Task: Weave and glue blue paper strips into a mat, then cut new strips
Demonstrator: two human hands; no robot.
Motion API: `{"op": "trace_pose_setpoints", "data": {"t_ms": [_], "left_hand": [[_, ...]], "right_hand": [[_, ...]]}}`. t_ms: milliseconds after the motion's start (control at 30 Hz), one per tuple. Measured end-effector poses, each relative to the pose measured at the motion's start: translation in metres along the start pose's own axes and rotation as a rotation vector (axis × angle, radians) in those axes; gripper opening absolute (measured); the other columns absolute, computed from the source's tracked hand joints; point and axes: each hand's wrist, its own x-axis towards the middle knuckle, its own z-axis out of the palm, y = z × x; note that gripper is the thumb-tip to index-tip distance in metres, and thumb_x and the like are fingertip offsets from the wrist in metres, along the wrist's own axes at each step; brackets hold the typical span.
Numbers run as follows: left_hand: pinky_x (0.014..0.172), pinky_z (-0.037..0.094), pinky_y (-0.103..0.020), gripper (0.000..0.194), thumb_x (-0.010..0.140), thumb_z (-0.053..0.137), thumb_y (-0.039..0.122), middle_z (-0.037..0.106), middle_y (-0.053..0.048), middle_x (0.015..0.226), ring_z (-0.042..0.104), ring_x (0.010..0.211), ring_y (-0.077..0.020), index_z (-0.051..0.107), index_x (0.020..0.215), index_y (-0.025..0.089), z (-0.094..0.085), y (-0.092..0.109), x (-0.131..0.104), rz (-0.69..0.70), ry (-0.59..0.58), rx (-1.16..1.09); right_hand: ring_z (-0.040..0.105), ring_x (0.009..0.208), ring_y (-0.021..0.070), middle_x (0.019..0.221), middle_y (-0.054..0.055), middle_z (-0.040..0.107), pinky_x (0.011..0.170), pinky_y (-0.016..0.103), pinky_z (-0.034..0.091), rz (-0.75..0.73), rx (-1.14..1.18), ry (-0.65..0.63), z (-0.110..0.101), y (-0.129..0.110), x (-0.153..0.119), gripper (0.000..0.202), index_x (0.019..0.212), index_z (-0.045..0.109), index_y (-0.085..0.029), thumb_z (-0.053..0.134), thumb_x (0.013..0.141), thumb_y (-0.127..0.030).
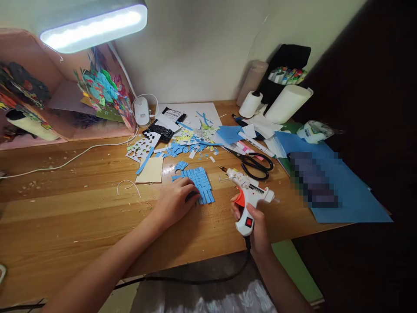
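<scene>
My right hand [257, 219] is wrapped around a white hot glue gun [249, 191]. Its fingers are at the orange trigger [240, 198], and the nozzle points up and left, over the desk. My left hand [177, 195] lies on the left side of a flat blue piece made of overlapping paper strips [202, 184], its fingers curled together onto it. The fingertips are partly hidden. Just above this piece lies a small curved blue scrap [181, 165]. Between the glue gun and the paper pile, black-handled scissors [257, 165] rest on the wood.
Blue and yellow paper scraps [182, 145] are heaped behind my hands, with a cream paper square [151, 169] to their left. White rolls [288, 103] stand at the back right; a blue sheet [352, 187] overhangs the edge. The glue gun's black cord [195, 281] crosses my lap.
</scene>
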Motion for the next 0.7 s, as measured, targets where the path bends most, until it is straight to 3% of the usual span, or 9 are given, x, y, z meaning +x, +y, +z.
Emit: {"op": "trace_pose_setpoints", "data": {"t_ms": [167,333,567,700], "left_hand": [[0.074,0.046,-0.036,0.034,0.079,0.058,0.048,0.061,-0.006,0.094,0.056,0.087,-0.0233,0.060,0.094,0.017,-0.003,0.018,0.005,0.026,-0.062,0.170],[0.069,0.047,-0.036,0.035,0.079,0.058,0.045,0.059,-0.010,0.097,0.055,0.088,-0.0261,0.058,0.094,0.014,-0.001,0.034,0.015,-0.019,-0.098,0.302],[0.073,0.046,-0.032,0.027,0.093,0.036,0.030,0.062,-0.007,0.088,0.058,0.083,-0.0205,0.058,0.087,0.015,-0.002,0.022,0.022,-0.017,-0.111,0.205],[0.074,0.046,-0.031,0.024,0.094,0.037,0.027,0.063,-0.007,0.089,0.058,0.085,-0.0198,0.057,0.090,0.015,0.004,0.011,0.024,0.012,-0.059,0.141]], "right_hand": [[0.036,0.051,0.0120,0.053,-0.003,0.045,0.049,0.024,0.032,-0.009,-0.003,-0.023,-0.003,0.002,-0.001,0.027,0.075,0.060,-0.019,0.059,0.063,-0.043],[0.035,0.048,0.0120,0.052,-0.003,0.044,0.046,0.025,0.029,-0.025,-0.023,-0.004,0.000,0.000,-0.001,0.026,0.074,0.060,-0.018,0.057,0.062,-0.041],[0.037,0.050,0.0115,0.052,-0.003,0.047,0.048,0.024,0.032,-0.003,-0.019,0.005,0.001,-0.001,-0.001,0.026,0.072,0.061,-0.018,0.058,0.061,-0.041],[0.037,0.049,0.0112,0.052,-0.003,0.047,0.046,0.023,0.030,-0.023,-0.044,-0.010,-0.004,0.003,-0.005,0.028,0.076,0.062,-0.017,0.058,0.065,-0.042]]}}
